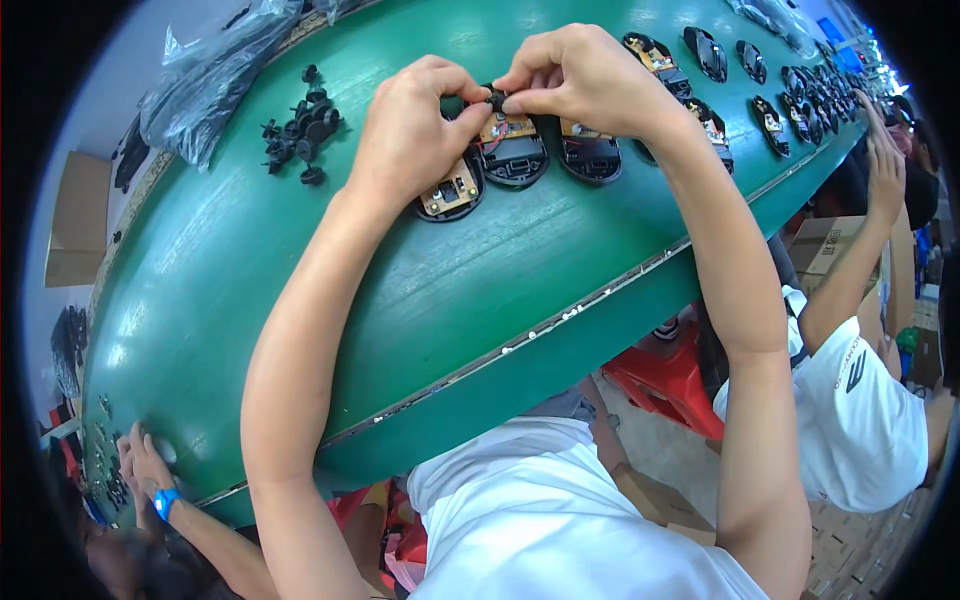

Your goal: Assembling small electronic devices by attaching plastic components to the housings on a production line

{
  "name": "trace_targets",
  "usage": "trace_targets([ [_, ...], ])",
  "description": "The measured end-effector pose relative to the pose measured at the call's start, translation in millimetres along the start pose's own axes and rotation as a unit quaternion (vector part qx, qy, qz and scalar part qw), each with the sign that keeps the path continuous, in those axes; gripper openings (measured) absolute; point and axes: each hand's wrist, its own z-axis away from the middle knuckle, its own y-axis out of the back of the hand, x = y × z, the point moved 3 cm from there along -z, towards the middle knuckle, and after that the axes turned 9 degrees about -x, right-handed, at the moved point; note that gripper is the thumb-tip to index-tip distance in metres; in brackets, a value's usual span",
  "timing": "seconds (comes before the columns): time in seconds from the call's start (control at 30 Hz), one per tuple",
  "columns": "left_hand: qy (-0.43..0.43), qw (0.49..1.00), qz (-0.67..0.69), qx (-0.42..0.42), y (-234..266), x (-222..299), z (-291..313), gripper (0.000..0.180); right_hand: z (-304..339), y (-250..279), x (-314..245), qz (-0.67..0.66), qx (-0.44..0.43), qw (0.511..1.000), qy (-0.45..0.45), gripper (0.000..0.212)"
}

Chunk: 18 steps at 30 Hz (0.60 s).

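Observation:
Fingertips of my left hand [412, 130] and my right hand [580, 80] meet at the far side of an opened computer mouse [516, 162]. Both hands are closed in a pinch on a small black scroll wheel [495, 101], mostly hidden by the fingers. The mouse is a black base with a tan circuit board and a red wire. Under my left wrist sits another opened mouse [450, 196], partly covered. A third mouse base [590, 158] lies just right of the middle one. Left of my left hand is a loose pile of black scroll wheels [303, 127].
More opened mice [655, 60] and black shells [706, 53] are spread along the green work surface [480, 270] to the right. Clear plastic bags [215, 90] lie at the far left edge. A co-worker's hand [148, 462] rests at lower left; another co-worker [850, 410] sits at right.

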Motion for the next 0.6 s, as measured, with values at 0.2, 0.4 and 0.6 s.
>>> trace_targets([
  [0.2, 0.005, 1.000, 0.007, -0.002, -5, -1, -1, 0.016, -17, 12, -14, 0.010, -0.129, 0.980, -0.152, 0.018],
  [0.4, -0.003, 1.000, 0.000, 0.020, -7, 4, -3, 0.015, -3, 1, -5, 0.022, -0.023, 0.999, -0.016, 0.019],
  [0.6, 0.036, 0.994, 0.097, -0.027, 8, 2, -10, 0.038, 27, 3, -16, 0.066, 0.103, 0.992, 0.038, 0.024],
])
